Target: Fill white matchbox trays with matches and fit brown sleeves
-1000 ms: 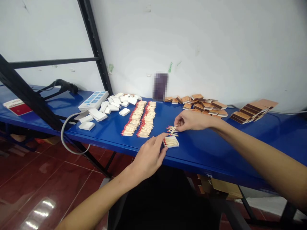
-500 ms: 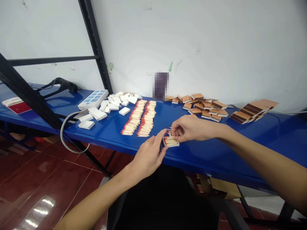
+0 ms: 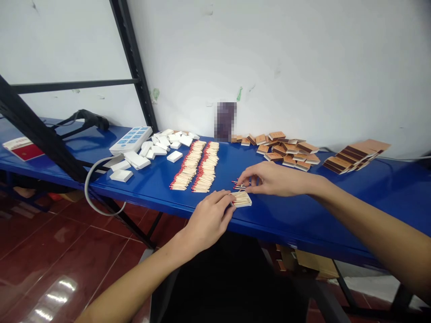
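1. Head view: the person's left hand (image 3: 210, 215) is clamped on the left end of a small white box (image 3: 249, 203) holding matches (image 3: 241, 199), near the front edge of the worktop (image 3: 279, 215).
2. Right hand (image 3: 261, 178), thumb and fingers apart, hangs over loose matches (image 3: 235, 186) just beyond the box; whether its fingertips touch them, I can't tell.
3. Two long rows (image 3: 206, 170) of matches lie further left.

Both forearms (image 3: 363, 224) are bare, with slim, ungloved fingers (image 3: 220, 197).
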`<state>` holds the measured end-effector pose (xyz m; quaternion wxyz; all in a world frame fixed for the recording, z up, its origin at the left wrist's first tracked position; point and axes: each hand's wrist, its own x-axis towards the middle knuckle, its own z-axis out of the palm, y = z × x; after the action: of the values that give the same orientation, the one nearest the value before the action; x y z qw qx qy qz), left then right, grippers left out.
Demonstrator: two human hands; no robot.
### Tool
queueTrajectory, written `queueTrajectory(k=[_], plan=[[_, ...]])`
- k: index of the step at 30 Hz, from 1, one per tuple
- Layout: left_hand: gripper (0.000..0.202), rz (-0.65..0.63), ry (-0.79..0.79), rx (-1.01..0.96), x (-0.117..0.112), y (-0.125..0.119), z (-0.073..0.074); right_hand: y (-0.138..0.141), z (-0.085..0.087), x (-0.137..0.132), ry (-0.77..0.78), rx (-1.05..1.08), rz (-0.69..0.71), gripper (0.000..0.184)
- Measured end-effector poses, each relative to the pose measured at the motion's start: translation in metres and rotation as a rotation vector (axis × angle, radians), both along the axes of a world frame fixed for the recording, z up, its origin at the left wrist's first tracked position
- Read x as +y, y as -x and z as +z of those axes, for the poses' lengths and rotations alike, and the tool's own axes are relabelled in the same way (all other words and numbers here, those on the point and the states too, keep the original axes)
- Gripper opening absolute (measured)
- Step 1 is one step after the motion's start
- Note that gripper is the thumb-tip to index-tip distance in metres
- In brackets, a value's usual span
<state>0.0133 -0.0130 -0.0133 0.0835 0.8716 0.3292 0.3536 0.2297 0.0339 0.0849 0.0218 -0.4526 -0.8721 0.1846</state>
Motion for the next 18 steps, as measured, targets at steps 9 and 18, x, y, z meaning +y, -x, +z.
queueTrajectory(k=[9,18], plan=[[0.016,-0.005,0.004,-0.01,-0.0011,0.0,0.0016,0.0043,-0.0056,0.0019,0.003,-0.029,0.089,0.029],[0.015,-0.042,0.072,-0.057,-0.0011,0.0026,0.0047,-0.0018,-0.001,0.005,-0.051,-0.01,0.017,0.03]])
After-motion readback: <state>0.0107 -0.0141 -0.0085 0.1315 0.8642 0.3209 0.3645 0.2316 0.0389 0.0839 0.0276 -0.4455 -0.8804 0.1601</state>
